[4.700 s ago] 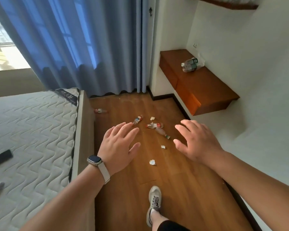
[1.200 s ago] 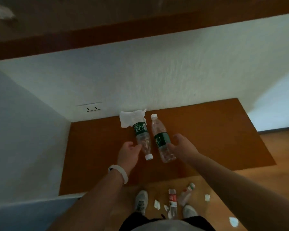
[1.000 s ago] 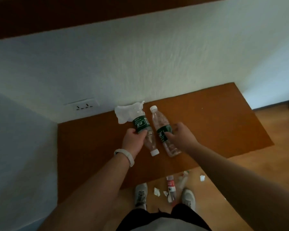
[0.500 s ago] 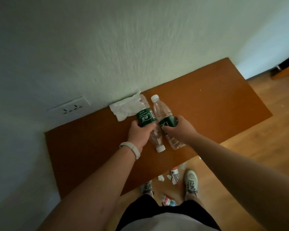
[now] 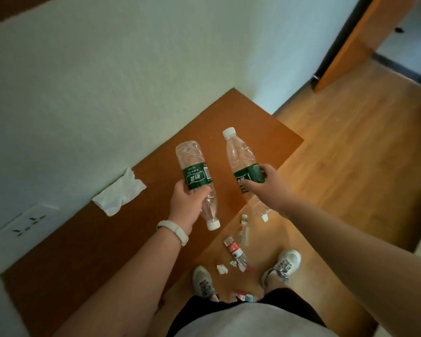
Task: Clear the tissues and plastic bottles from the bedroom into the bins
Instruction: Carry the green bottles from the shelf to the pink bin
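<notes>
1. The left hand (image 5: 186, 203) grips one bottle (image 5: 197, 176), cap down, above the bench (image 5: 83, 251).
2. The right hand (image 5: 267, 188) grips another bottle (image 5: 243, 161), cap up.
3. A tissue (image 5: 119, 195) lies on the bench by the wall.
4. Small bottles (image 5: 235, 249) and tissue scraps (image 5: 221, 268) litter the floor (image 5: 350, 154) between the shoes (image 5: 282, 265).

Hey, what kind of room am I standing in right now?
Likely a bedroom or hotel-style room: a wall-mounted wooden shelf beneath a wall socket, wood flooring and an open door. No bed shows now.
</notes>
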### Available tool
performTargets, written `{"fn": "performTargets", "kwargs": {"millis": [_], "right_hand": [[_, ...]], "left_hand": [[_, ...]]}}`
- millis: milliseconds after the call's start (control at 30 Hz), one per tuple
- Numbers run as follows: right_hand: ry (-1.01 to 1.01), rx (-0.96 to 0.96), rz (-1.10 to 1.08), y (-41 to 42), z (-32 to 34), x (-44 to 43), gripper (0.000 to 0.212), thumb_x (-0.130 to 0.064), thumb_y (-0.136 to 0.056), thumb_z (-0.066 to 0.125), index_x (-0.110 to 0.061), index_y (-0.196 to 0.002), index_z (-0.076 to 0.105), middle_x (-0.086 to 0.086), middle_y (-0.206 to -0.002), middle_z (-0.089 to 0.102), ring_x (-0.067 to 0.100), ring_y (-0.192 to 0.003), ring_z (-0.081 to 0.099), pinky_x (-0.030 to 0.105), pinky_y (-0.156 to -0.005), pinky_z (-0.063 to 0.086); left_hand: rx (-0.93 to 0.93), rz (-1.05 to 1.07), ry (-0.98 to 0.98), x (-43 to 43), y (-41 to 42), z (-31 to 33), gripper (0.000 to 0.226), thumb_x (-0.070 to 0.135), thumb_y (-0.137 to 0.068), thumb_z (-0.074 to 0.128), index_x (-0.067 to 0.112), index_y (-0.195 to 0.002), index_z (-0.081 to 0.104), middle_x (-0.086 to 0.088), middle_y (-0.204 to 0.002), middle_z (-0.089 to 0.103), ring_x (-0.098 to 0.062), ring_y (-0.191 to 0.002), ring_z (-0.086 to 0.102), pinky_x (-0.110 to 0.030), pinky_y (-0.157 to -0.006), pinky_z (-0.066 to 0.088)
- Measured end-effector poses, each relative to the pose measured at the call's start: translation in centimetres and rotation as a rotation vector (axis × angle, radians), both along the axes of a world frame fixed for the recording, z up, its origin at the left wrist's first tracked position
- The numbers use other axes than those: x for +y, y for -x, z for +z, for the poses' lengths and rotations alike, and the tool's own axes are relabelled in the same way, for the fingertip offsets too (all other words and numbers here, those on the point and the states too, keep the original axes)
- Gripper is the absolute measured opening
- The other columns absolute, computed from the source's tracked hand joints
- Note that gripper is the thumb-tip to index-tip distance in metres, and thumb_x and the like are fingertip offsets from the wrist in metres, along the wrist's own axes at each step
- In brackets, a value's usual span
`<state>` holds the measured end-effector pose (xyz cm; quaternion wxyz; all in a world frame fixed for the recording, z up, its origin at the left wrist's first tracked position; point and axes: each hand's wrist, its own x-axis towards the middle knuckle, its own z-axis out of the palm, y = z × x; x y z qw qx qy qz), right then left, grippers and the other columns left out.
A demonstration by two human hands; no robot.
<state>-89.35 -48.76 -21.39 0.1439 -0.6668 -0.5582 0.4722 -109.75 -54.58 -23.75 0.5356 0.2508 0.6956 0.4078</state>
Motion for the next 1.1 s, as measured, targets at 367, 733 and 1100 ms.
{"fn": "performTargets", "kwargs": {"millis": [367,733,1100], "right_hand": [[-0.03,0.089,-0.35,-24.9,0.9,2.5,0.054,-0.043,-0.081,0.073,-0.028,-0.126,0.047,-0.008,-0.093,0.066,0.015,-0.072,0.067,0.032,-0.06,0.057],[-0.089,0.076,-0.634,-47.5,2.9,0.8,0.048,-0.044,-0.077,0.073,-0.03,-0.116,0.048,-0.011,-0.094,0.064,0.011,-0.079,0.066,0.037,-0.074,0.059],[-0.172,0.084,-0.957,-57.0,4.7,-3.1,0.057,-0.045,-0.079,0.072,-0.026,-0.127,0.047,-0.014,-0.1,0.061,0.006,-0.087,0.063,0.026,-0.074,0.054]], "left_hand": [[0.029,-0.279,-0.024,8.1,-22.7,2.1,0.053,0.022,-0.081,0.075,0.027,-0.126,0.049,0.007,-0.111,0.065,-0.013,-0.098,0.066,-0.039,-0.083,0.055],[0.05,-0.704,-0.085,13.8,-46.6,4.9,0.035,0.02,-0.081,0.073,0.027,-0.113,0.06,0.004,-0.1,0.07,-0.014,-0.088,0.07,-0.033,-0.074,0.056],[0.122,-1.025,-0.181,16.8,-59.5,6.9,0.056,0.036,-0.077,0.077,0.032,-0.124,0.048,0.008,-0.105,0.069,-0.009,-0.088,0.07,-0.032,-0.074,0.055]]}}
